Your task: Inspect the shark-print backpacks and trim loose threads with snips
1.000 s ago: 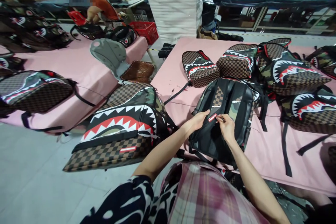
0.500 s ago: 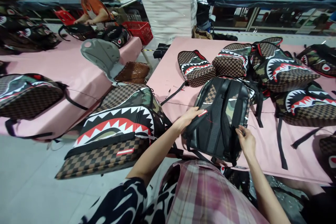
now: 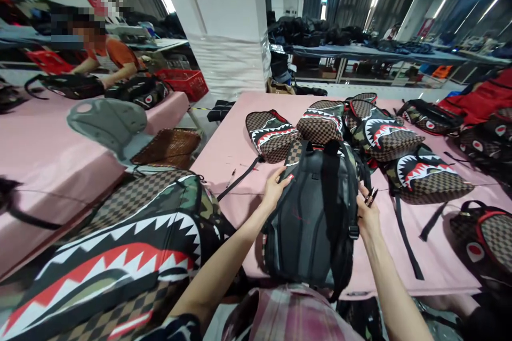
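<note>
While the black backpack (image 3: 304, 229) shows its padded back panel over the pink table (image 3: 240, 208)'s near edge, it sits right between the fingers: the left hand (image 3: 276, 187) pinches its left side, thumb on top, grip closed; the right hand (image 3: 368, 216) curls against the opposite side, fingers wrapped round a small dark tool (image 3: 372, 197).

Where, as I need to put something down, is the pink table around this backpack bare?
Back left, between the table's left edge and the nearest checked bag; front right, between the long black strap and the front-right bag. Behind the held backpack, bags crowd together.
</note>
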Demonstrator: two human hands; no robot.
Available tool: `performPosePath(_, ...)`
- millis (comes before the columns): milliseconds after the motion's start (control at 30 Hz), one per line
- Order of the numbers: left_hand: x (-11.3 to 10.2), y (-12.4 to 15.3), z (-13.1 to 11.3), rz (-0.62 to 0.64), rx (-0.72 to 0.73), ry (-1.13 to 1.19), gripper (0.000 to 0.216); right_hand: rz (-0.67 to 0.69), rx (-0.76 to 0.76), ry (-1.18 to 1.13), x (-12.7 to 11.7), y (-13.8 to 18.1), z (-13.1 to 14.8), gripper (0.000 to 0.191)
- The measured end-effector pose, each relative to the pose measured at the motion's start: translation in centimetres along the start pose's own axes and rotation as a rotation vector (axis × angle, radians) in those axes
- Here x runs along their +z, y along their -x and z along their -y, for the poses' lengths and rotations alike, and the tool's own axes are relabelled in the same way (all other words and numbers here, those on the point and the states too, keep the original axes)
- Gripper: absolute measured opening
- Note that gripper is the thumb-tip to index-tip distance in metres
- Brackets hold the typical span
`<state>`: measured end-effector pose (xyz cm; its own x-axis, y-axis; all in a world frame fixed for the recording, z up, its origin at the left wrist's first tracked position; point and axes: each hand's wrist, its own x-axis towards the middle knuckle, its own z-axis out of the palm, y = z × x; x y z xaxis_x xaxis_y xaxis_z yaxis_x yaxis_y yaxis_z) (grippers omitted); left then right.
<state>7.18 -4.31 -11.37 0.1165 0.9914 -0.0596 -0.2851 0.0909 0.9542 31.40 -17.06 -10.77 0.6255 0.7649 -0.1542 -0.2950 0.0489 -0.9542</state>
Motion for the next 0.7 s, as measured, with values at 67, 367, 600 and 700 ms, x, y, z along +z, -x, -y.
performPosePath(67,0.4,-1.9,0.1,-0.009,-0.007,-0.018,0.054,-0.026,0.04,-0.093,0.3,-2.3,1.3,0.066)
performPosePath(367,0.5,-8.0,1.0,0.073,0.241,-0.577,0.057,0.066,0.224,-0.226,-0.4,-9.0,-2.0,0.054)
performPosePath(600,10.1,-15.9,-2.5,0.254,0.51,-0.921,0.047,0.14,0.32,-0.308,-1.3,-10.3,-3.9,0.034)
performPosePath(700,15.7,-19.4,-1.8,0.485,0.595,-0.822,0.04,0.186,0.352,-0.314,-1.6,-10.3,-3.7,0.029)
